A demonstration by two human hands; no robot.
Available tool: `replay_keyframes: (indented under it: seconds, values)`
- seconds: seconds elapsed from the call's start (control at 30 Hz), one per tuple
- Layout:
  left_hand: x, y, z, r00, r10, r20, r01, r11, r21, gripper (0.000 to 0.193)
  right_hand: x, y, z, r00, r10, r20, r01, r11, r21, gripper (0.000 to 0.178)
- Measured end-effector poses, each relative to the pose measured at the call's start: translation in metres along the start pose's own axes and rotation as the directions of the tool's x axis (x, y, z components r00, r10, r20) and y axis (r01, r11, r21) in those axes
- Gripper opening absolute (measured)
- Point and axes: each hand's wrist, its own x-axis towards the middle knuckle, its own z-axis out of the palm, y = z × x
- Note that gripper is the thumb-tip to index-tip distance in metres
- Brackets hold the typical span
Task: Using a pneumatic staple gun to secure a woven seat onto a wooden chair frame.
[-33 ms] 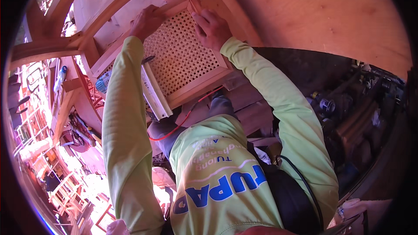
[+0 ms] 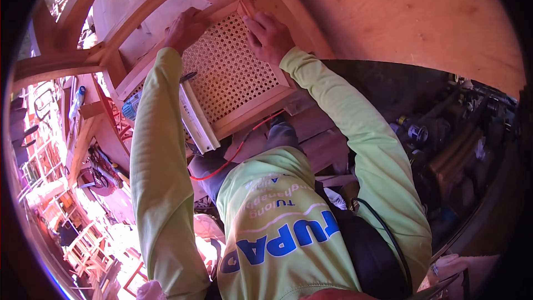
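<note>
The shirt (image 2: 277,228) carries large blue lettering (image 2: 252,250), with smaller blue and pale words (image 2: 265,204) beside it. Small dark letters run along the metal bar (image 2: 198,116)

A head-worn fisheye camera faces steeply down. It looks from close above a yellow-green, long-sleeved fabric shirt (image 2: 272,211).

A pale green long-sleeved shirt (image 2: 272,203) with blue lettering (image 2: 276,243) is worn with dark trousers (image 2: 284,136).

Light came from the left (pinkish glare bleached detail there), shadow darkened the lower right, and fisheye distortion bowed edges toward 4 black corners.
</note>
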Motion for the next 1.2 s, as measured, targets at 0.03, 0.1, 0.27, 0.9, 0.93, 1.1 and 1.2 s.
replay_keyframes:
  seconds: [0.03, 0.1, 0.27, 0.9, 0.93, 1.1, 1.2]
  values:
    - [0.001, 0.008, 0.000, 1.000, 0.002, 0.021, -0.002, 1.000, 0.002, 0.048, -0.002, 0.002, -0.003, 1.000, 0.011, -0.006, -0.011, 1.000, -0.024, 0.040]
    - [-0.001, -0.004, 0.004, 1.000, 0.016, -0.020, -0.016, 0.999, -0.036, 0.047, 0.000, -0.002, -0.007, 1.000, 0.014, -0.014, -0.014, 1.000, -0.019, 0.040]
    - [-0.006, 0.000, 0.001, 0.999, 0.035, -0.031, -0.037, 0.997, -0.061, 0.044, -0.003, 0.000, 0.002, 1.000, 0.024, -0.014, -0.024, 0.999, -0.022, 0.037]
    - [-0.006, 0.016, -0.004, 0.998, -0.021, -0.052, 0.019, 0.999, -0.038, 0.042, 0.003, 0.002, 0.000, 0.999, 0.001, -0.041, -0.003, 0.999, -0.044, 0.036]
    - [-0.005, 0.012, -0.006, 0.997, -0.026, -0.068, 0.023, 0.999, -0.038, 0.041, 0.007, 0.000, -0.002, 0.999, 0.000, -0.034, -0.001, 0.999, -0.039, 0.036]
    - [0.000, -0.018, 0.012, 0.994, 0.057, -0.097, -0.064, 0.995, -0.077, 0.047, 0.006, -0.009, -0.003, 1.000, -0.007, -0.025, 0.007, 1.000, -0.025, 0.041]
    - [-0.005, -0.009, 0.019, 0.993, -0.050, -0.108, 0.044, 0.998, -0.054, 0.048, -0.001, -0.008, -0.003, 0.999, -0.050, -0.019, 0.050, 0.999, -0.015, 0.042]
